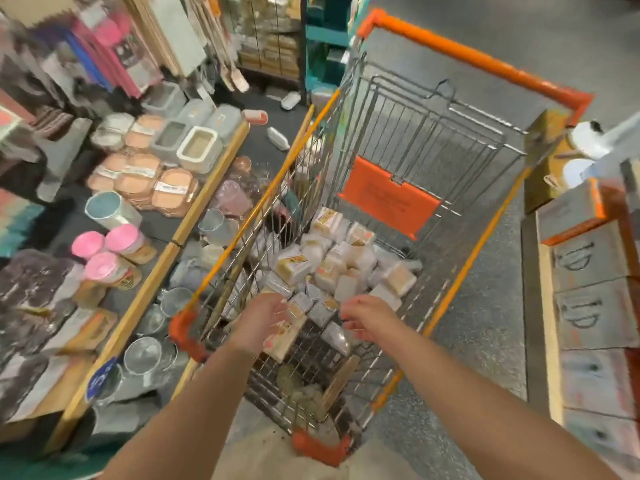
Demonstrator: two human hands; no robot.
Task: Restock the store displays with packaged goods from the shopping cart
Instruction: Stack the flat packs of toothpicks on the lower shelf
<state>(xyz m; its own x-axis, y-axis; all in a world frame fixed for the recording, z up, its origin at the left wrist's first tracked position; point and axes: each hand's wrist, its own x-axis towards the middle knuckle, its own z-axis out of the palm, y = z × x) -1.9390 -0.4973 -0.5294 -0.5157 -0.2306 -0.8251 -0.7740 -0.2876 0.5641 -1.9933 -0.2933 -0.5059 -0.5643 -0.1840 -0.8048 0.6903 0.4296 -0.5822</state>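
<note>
A wire shopping cart (408, 140) with orange trim stands in front of me. On its bottom lies a heap of small clear packs (332, 261) with tan labels. My left hand (263, 317) reaches down into the near end of the cart, fingers spread and relaxed, just above a tan packet (282, 341). It grips nothing that I can make out. My right hand (363, 313) hovers beside it over grey packets (320, 311), fingers loosely curled and holding nothing. The picture is blurred by motion.
A low display shelf (207, 188) with a wooden edge runs along the cart's left side, holding pink-lidded jars (121, 240), peach packs (145, 178) and lidded boxes. Glass items sit on the floor between shelf and cart. Stacked cartons (588, 296) line the right.
</note>
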